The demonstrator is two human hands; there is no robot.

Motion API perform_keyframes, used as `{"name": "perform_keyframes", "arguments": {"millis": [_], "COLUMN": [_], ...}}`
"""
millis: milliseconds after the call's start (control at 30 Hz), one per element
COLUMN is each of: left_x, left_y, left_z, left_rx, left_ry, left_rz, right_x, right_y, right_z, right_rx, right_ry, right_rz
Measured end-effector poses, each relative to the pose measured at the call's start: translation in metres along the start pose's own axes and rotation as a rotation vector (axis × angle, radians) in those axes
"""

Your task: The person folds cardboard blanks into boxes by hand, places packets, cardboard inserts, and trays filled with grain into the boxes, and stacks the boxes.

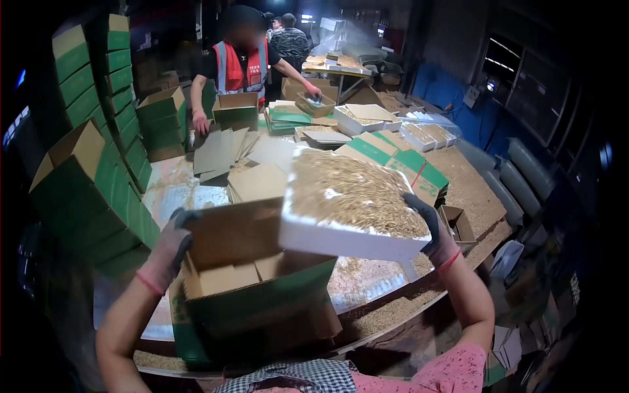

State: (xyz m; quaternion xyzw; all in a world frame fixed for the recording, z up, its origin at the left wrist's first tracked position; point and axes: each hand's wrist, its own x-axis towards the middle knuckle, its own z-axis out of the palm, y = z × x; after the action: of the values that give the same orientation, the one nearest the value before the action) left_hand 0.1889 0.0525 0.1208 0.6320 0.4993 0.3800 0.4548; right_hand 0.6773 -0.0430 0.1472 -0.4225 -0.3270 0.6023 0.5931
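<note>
Tilting toward its right end, the white foam tray (354, 246) is gripped there by the right hand (430, 226) near the bench's (357, 288) front edge; loose husks (347, 190) could be spilled by further tipping. The cardboard box's (262, 295) left rim is grasped by the left hand (172, 247), fingers curled.

Both hands wear two-tone knit gloves: on the left hand (171, 245) and the right hand (436, 237), dark grey covers the fingers at the grip, giving way to pale pinkish fabric behind it. A narrow red-pink cuff edge rings each wrist, farther back from the grip. Well behind the grips come a pink top (452, 371) with small dark specks, its right sleeve short, and a black-and-white checked garment (295, 380) over the front.
</note>
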Motion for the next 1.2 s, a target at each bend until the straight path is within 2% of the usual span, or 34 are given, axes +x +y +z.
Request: {"name": "perform_keyframes", "arguments": {"millis": [67,133,167,200,267,300,333,367,400,433,467,500,533,567,600,633,667,700,733,767,800,833,867,933,1000,1067,1100,1167,1200], "left_x": [0.003,-0.01,-0.013,-0.023,-0.026,-0.044,-0.037,-0.04,-0.044,-0.06,-0.061,-0.075,-0.083,-0.09,-0.093,-0.093,-0.09,-0.09,-0.09,-0.092,-0.088,-0.085,-0.083,-0.081,-0.074,-0.075,-0.079,-0.075,-0.073], "left_y": [0.019,0.049,0.057,0.071,0.058,0.076,0.043,0.024,0.002,0.012,-0.013,-0.004,-0.007,-0.004,-0.017,-0.033,-0.045,-0.06,-0.069,-0.058,-0.062,-0.069,-0.074,-0.062,-0.069,-0.103,-0.102,-0.084,-0.078], "left_z": [0.013,0.022,0.025,0.029,0.035,0.031,0.008,-0.004,-0.016,-0.018,-0.04,-0.043,-0.042,-0.037,-0.038,-0.047,-0.057,-0.062,-0.065,-0.053,-0.054,-0.059,-0.061,-0.057,-0.06,-0.075,-0.072,-0.065,-0.064], "left_rx": [0.018,-0.046,0.067,-0.041,-0.161,-0.053,0.053,-0.005,0.269,-0.024,0.05,0.187,0.27,0.229,0.235,0.117,0.0,-0.001,-0.003,-0.044,-0.04,-0.043,-0.042,-0.07,-0.113,0.043,0.027,-0.029,-0.045], "left_ry": [-0.003,-0.047,-0.036,-0.071,-0.128,-0.098,-0.022,0.016,0.123,0.079,0.094,0.117,0.152,0.169,0.147,0.157,0.174,0.213,0.256,0.311,0.324,0.324,0.327,0.357,0.374,0.43,0.431,0.418,0.41], "left_rz": [0.128,0.161,0.135,0.044,0.199,0.228,0.306,0.251,0.408,0.125,0.132,0.164,0.234,0.264,0.265,0.19,0.123,0.118,0.103,0.11,0.097,0.075,0.055,-0.014,-0.069,0.034,0.001,-0.054,-0.069], "right_x": [0.004,0.005,-0.002,-0.018,0.035,0.036,0.048,0.043,0.051,0.077,0.103,0.129,0.108,0.104,0.109,0.089,0.098,0.111,0.134,0.174,0.179,0.228,0.285,0.301,0.347,0.342,0.336,0.323,0.298], "right_y": [-0.017,-0.029,-0.032,-0.033,0.004,0.022,0.049,0.063,0.07,0.105,0.139,0.172,0.167,0.176,0.196,0.191,0.212,0.211,0.192,0.165,0.114,0.11,0.146,0.141,0.175,0.207,0.191,0.167,0.133], "right_z": [0.037,0.078,0.101,0.132,0.124,0.144,0.149,0.164,0.178,0.176,0.175,0.173,0.202,0.218,0.235,0.246,0.239,0.229,0.235,0.216,0.2,0.179,0.137,0.088,0.049,0.03,0.025,0.013,0.01], "right_rx": [-0.11,-0.216,-0.281,-0.42,-0.622,-0.615,-0.611,-0.591,-0.9,-1.193,-1.543,-1.707,-1.915,-2.108,-2.211,-2.337,-2.21,-1.792,-1.686,-1.473,-1.308,-1.587,-1.416,-1.634,-1.433,-1.049,-0.92,-0.98,-0.981], "right_ry": [-0.084,-0.18,-0.224,-0.243,-0.552,-0.534,-0.619,-0.548,-0.618,-0.924,-1.195,-1.341,-1.013,-0.942,-1.112,-1.168,-1.032,-0.751,-0.661,-0.555,-0.314,-0.151,0.164,0.05,-0.462,-0.347,-0.435,-0.425,-0.431], "right_rz": [0.044,0.108,0.13,0.114,0.177,0.21,0.192,0.24,0.379,0.167,-0.244,-0.678,-0.126,-0.268,-0.268,-0.66,-0.992,-1.528,-1.143,-1.099,-1.167,-0.841,-0.906,-0.256,0.1,0.001,-0.003,-0.092,-0.05]}}
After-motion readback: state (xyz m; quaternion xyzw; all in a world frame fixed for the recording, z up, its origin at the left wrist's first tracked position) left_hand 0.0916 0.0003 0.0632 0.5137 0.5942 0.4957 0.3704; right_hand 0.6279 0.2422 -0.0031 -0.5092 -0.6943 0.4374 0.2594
